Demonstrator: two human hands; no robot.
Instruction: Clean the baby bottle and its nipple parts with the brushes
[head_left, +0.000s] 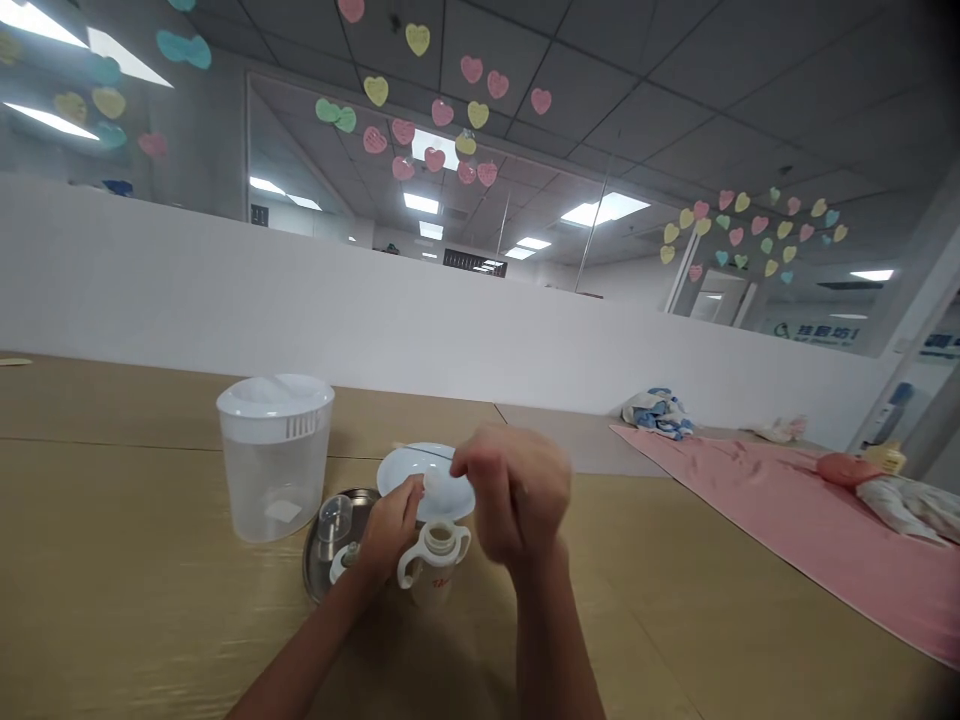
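My right hand (521, 490), slightly blurred, is closed in a fist, with a thin stick (424, 452) seeming to run out from its fingers over the white bowl (390, 472). Fingers of my left hand (391, 528) pinch a small whitish translucent piece (430, 482) in front of the bowl; its kind is unclear. Between my wrists stands a two-handled baby bottle (433, 575), upright and uncapped, with red marks on its side. Left of it, partly behind my left hand, a metal tray (309, 560) holds a clear cap (334, 519) and a white bottle collar (341, 563).
A translucent bucket with a white lid (274, 460) stands behind the tray. To the right lies a pink cloth (750, 500), with a blue and white cloth (660, 412) at its far edge and clothing (907, 505) on it. A white partition (450, 330) closes the table's back.
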